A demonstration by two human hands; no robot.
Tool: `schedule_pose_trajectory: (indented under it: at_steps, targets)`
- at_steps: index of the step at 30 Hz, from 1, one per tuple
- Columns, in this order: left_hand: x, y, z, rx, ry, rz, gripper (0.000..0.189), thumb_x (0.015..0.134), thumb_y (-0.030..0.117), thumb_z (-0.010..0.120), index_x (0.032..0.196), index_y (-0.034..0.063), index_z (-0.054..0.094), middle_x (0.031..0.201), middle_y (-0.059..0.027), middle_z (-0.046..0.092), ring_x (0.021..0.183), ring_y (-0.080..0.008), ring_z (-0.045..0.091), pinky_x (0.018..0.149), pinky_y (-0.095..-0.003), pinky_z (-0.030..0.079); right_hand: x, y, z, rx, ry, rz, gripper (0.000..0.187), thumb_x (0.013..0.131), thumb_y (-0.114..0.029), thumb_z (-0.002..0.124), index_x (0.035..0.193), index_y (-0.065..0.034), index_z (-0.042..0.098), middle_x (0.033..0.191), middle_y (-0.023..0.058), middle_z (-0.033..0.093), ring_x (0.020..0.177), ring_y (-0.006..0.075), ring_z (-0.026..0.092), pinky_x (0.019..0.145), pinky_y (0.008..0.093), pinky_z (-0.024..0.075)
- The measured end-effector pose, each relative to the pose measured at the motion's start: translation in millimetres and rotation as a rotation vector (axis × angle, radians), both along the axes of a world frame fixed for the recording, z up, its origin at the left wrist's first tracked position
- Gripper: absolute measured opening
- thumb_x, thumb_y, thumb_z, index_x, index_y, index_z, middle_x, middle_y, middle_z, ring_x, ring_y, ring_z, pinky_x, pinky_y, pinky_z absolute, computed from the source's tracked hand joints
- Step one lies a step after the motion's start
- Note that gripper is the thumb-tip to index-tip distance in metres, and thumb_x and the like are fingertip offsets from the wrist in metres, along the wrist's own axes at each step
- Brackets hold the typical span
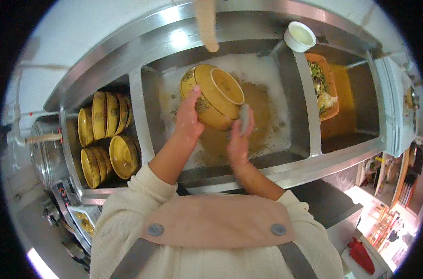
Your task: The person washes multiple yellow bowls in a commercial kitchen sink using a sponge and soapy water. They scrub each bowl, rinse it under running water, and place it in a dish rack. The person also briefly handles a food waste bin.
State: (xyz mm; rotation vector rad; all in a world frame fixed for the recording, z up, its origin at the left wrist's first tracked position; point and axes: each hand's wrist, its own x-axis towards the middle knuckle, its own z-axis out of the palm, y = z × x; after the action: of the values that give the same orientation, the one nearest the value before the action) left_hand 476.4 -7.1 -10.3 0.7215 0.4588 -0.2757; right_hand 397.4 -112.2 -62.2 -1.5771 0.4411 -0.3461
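Note:
A yellow patterned bowl is tilted over the middle sink basin, its ringed base facing up and to the right. My left hand grips its left side, thumb on the outer wall. In my right hand is a greyish scrubbing pad, blurred, against the bowl's lower right edge. Below lies cloudy, foamy water with brown patches and dark bits. Stacked yellow bowls stand on their sides in the left basin, and one bowl there shows its inside.
A white tub sits on the divider's back end. The right basin holds an orange strainer basket with food scraps. A beige faucet or hose end hangs over the middle basin. Light blue stacked trays stand beyond the right rim.

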Motion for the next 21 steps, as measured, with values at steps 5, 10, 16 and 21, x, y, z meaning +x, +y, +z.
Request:
schedule_pose_trajectory:
  at_steps: [5,10,16,21]
  targets:
    - [-36.1,33.8,24.2,-0.445,0.117,-0.234,0.04,0.085,0.028,0.058,0.115,0.0044,0.049,0.109,-0.0097,0.057,0.099,-0.0218,0.056,0.086,-0.0371,0.046,-14.8,40.6,78.4,-0.971,-0.389,0.398,0.06,0.066,-0.023,0.066,0.123,-0.0249,0.049,0.135,0.0087,0.035,0.122,0.0341,0.03,0.099,0.0472,0.0264]
    - [-63.3,73.6,64.4,-0.111,-0.115,0.108,0.039,0.085,0.028,0.058,0.114,0.0034,0.05,0.104,-0.0111,0.06,0.094,-0.0234,0.059,0.085,-0.0355,0.047,-41.1,39.1,76.7,-1.027,-0.827,0.505,0.057,0.064,-0.02,0.067,0.119,-0.0277,0.054,0.132,0.0087,0.039,0.118,0.0355,0.036,0.097,0.0474,0.0295]
    - [-104.4,173.5,106.8,0.147,-0.337,0.017,0.031,0.083,0.015,0.062,0.11,0.0013,0.055,0.102,-0.0089,0.062,0.088,-0.018,0.06,0.079,-0.0324,0.049,-55.3,11.8,30.8,-0.53,0.19,0.614,0.039,0.081,-0.017,0.055,0.119,-0.0066,0.052,0.113,0.0187,0.054,0.108,0.0316,0.05,0.091,0.0361,0.0392]
    - [-158.2,256.7,107.8,0.892,-0.491,-0.222,0.028,0.076,0.021,0.068,0.097,0.0036,0.062,0.085,-0.0047,0.065,0.077,-0.0112,0.06,0.07,-0.0279,0.048,-75.9,-21.8,11.3,-0.486,0.552,0.545,0.042,0.09,-0.03,0.047,0.124,-0.0047,0.046,0.095,0.0098,0.059,0.084,0.0219,0.055,0.073,0.0336,0.0443]
